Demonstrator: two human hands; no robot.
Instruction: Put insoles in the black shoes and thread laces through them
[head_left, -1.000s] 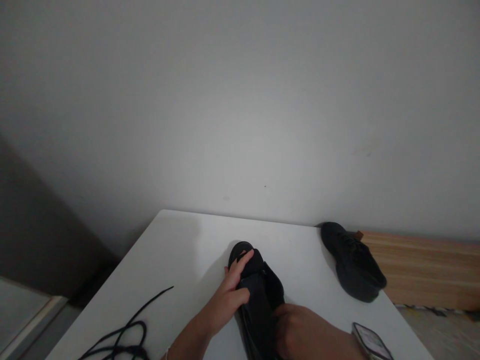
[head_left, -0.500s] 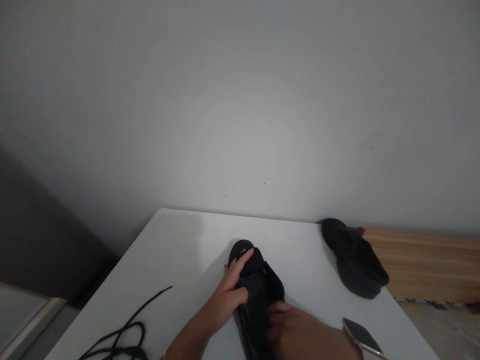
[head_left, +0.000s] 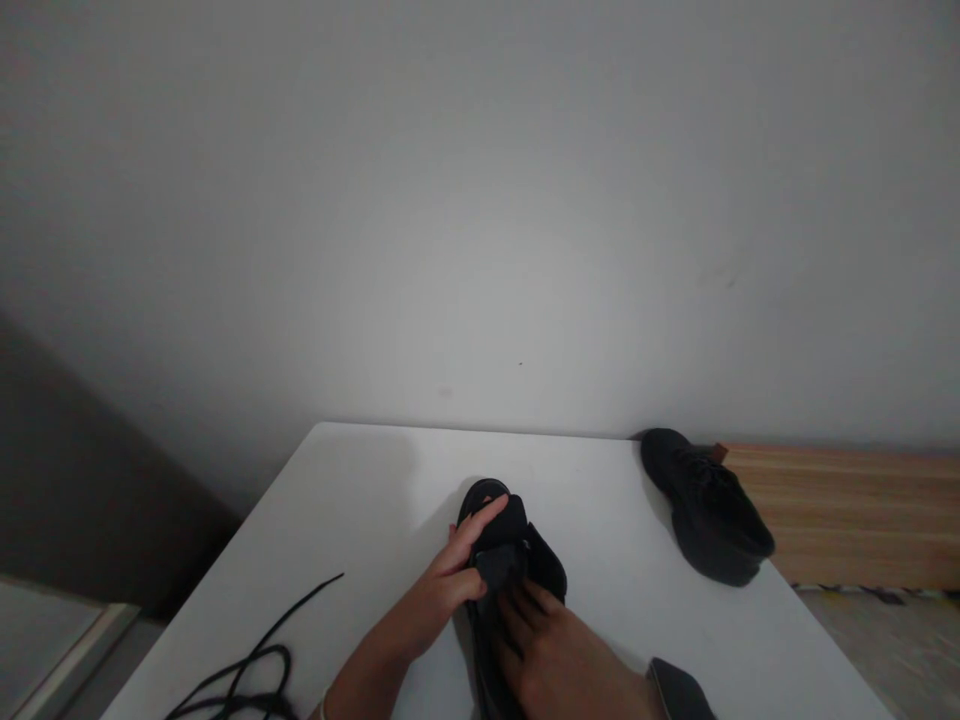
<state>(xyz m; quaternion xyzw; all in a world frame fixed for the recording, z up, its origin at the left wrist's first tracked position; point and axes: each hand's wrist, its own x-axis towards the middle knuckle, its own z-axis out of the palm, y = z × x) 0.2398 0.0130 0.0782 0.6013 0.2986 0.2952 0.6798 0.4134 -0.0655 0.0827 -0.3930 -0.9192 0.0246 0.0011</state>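
A black shoe (head_left: 504, 518) with its upper spread apart lies on the white table, toe toward the wall. My left hand (head_left: 459, 562) grips its front from the left, fingers over the toe area and thumb near the tongue. My right hand (head_left: 551, 645) reaches into the opening from the right, fingers bent down; their tips are dark and partly hidden inside, and I see nothing held in them. A loose black shoelace (head_left: 259, 655) lies in loops to the left, apart from both hands.
A second black shoe (head_left: 709, 510), laced, stands at the table's right edge. The white table (head_left: 360, 490) meets a grey wall (head_left: 480, 250). Beyond the right edge is a wooden board (head_left: 862, 515). A pale piece of furniture (head_left: 60, 640) stands at lower left.
My right hand has moved left and deeper over the shoe's opening, its fingers now reaching toward the tongue. My left hand keeps its hold. The view has shifted slightly.
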